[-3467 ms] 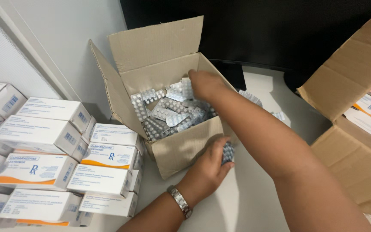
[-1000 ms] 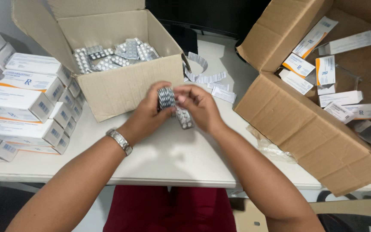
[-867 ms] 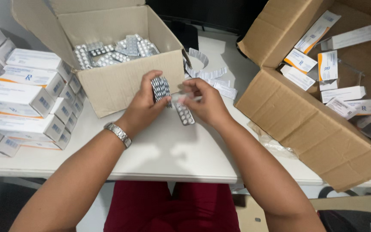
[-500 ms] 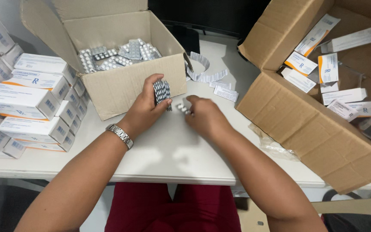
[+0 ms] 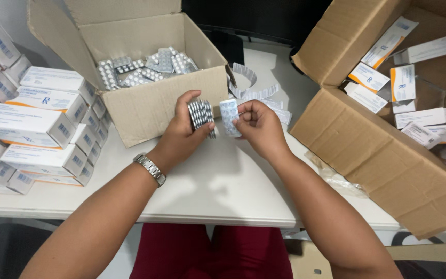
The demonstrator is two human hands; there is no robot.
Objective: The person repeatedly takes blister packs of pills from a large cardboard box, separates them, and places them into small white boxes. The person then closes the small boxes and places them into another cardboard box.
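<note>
Just in front of the open cardboard box [image 5: 150, 103], the left hand [image 5: 181, 135] grips a squared blister-pack stack [image 5: 201, 114] while the right hand [image 5: 259, 126] pinches one blister pack [image 5: 229, 117] beside it.

To your left, white cartons with orange stripes [image 5: 29, 124] sit stacked on the desk [image 5: 223, 181]. Straight ahead stands an open brown cardboard box [image 5: 156, 103] holding silver blister packs [image 5: 145, 70]. At your right, a larger tilted cardboard box [image 5: 383, 155] holds loose white cartons with orange and blue marks [image 5: 403, 82].
</note>
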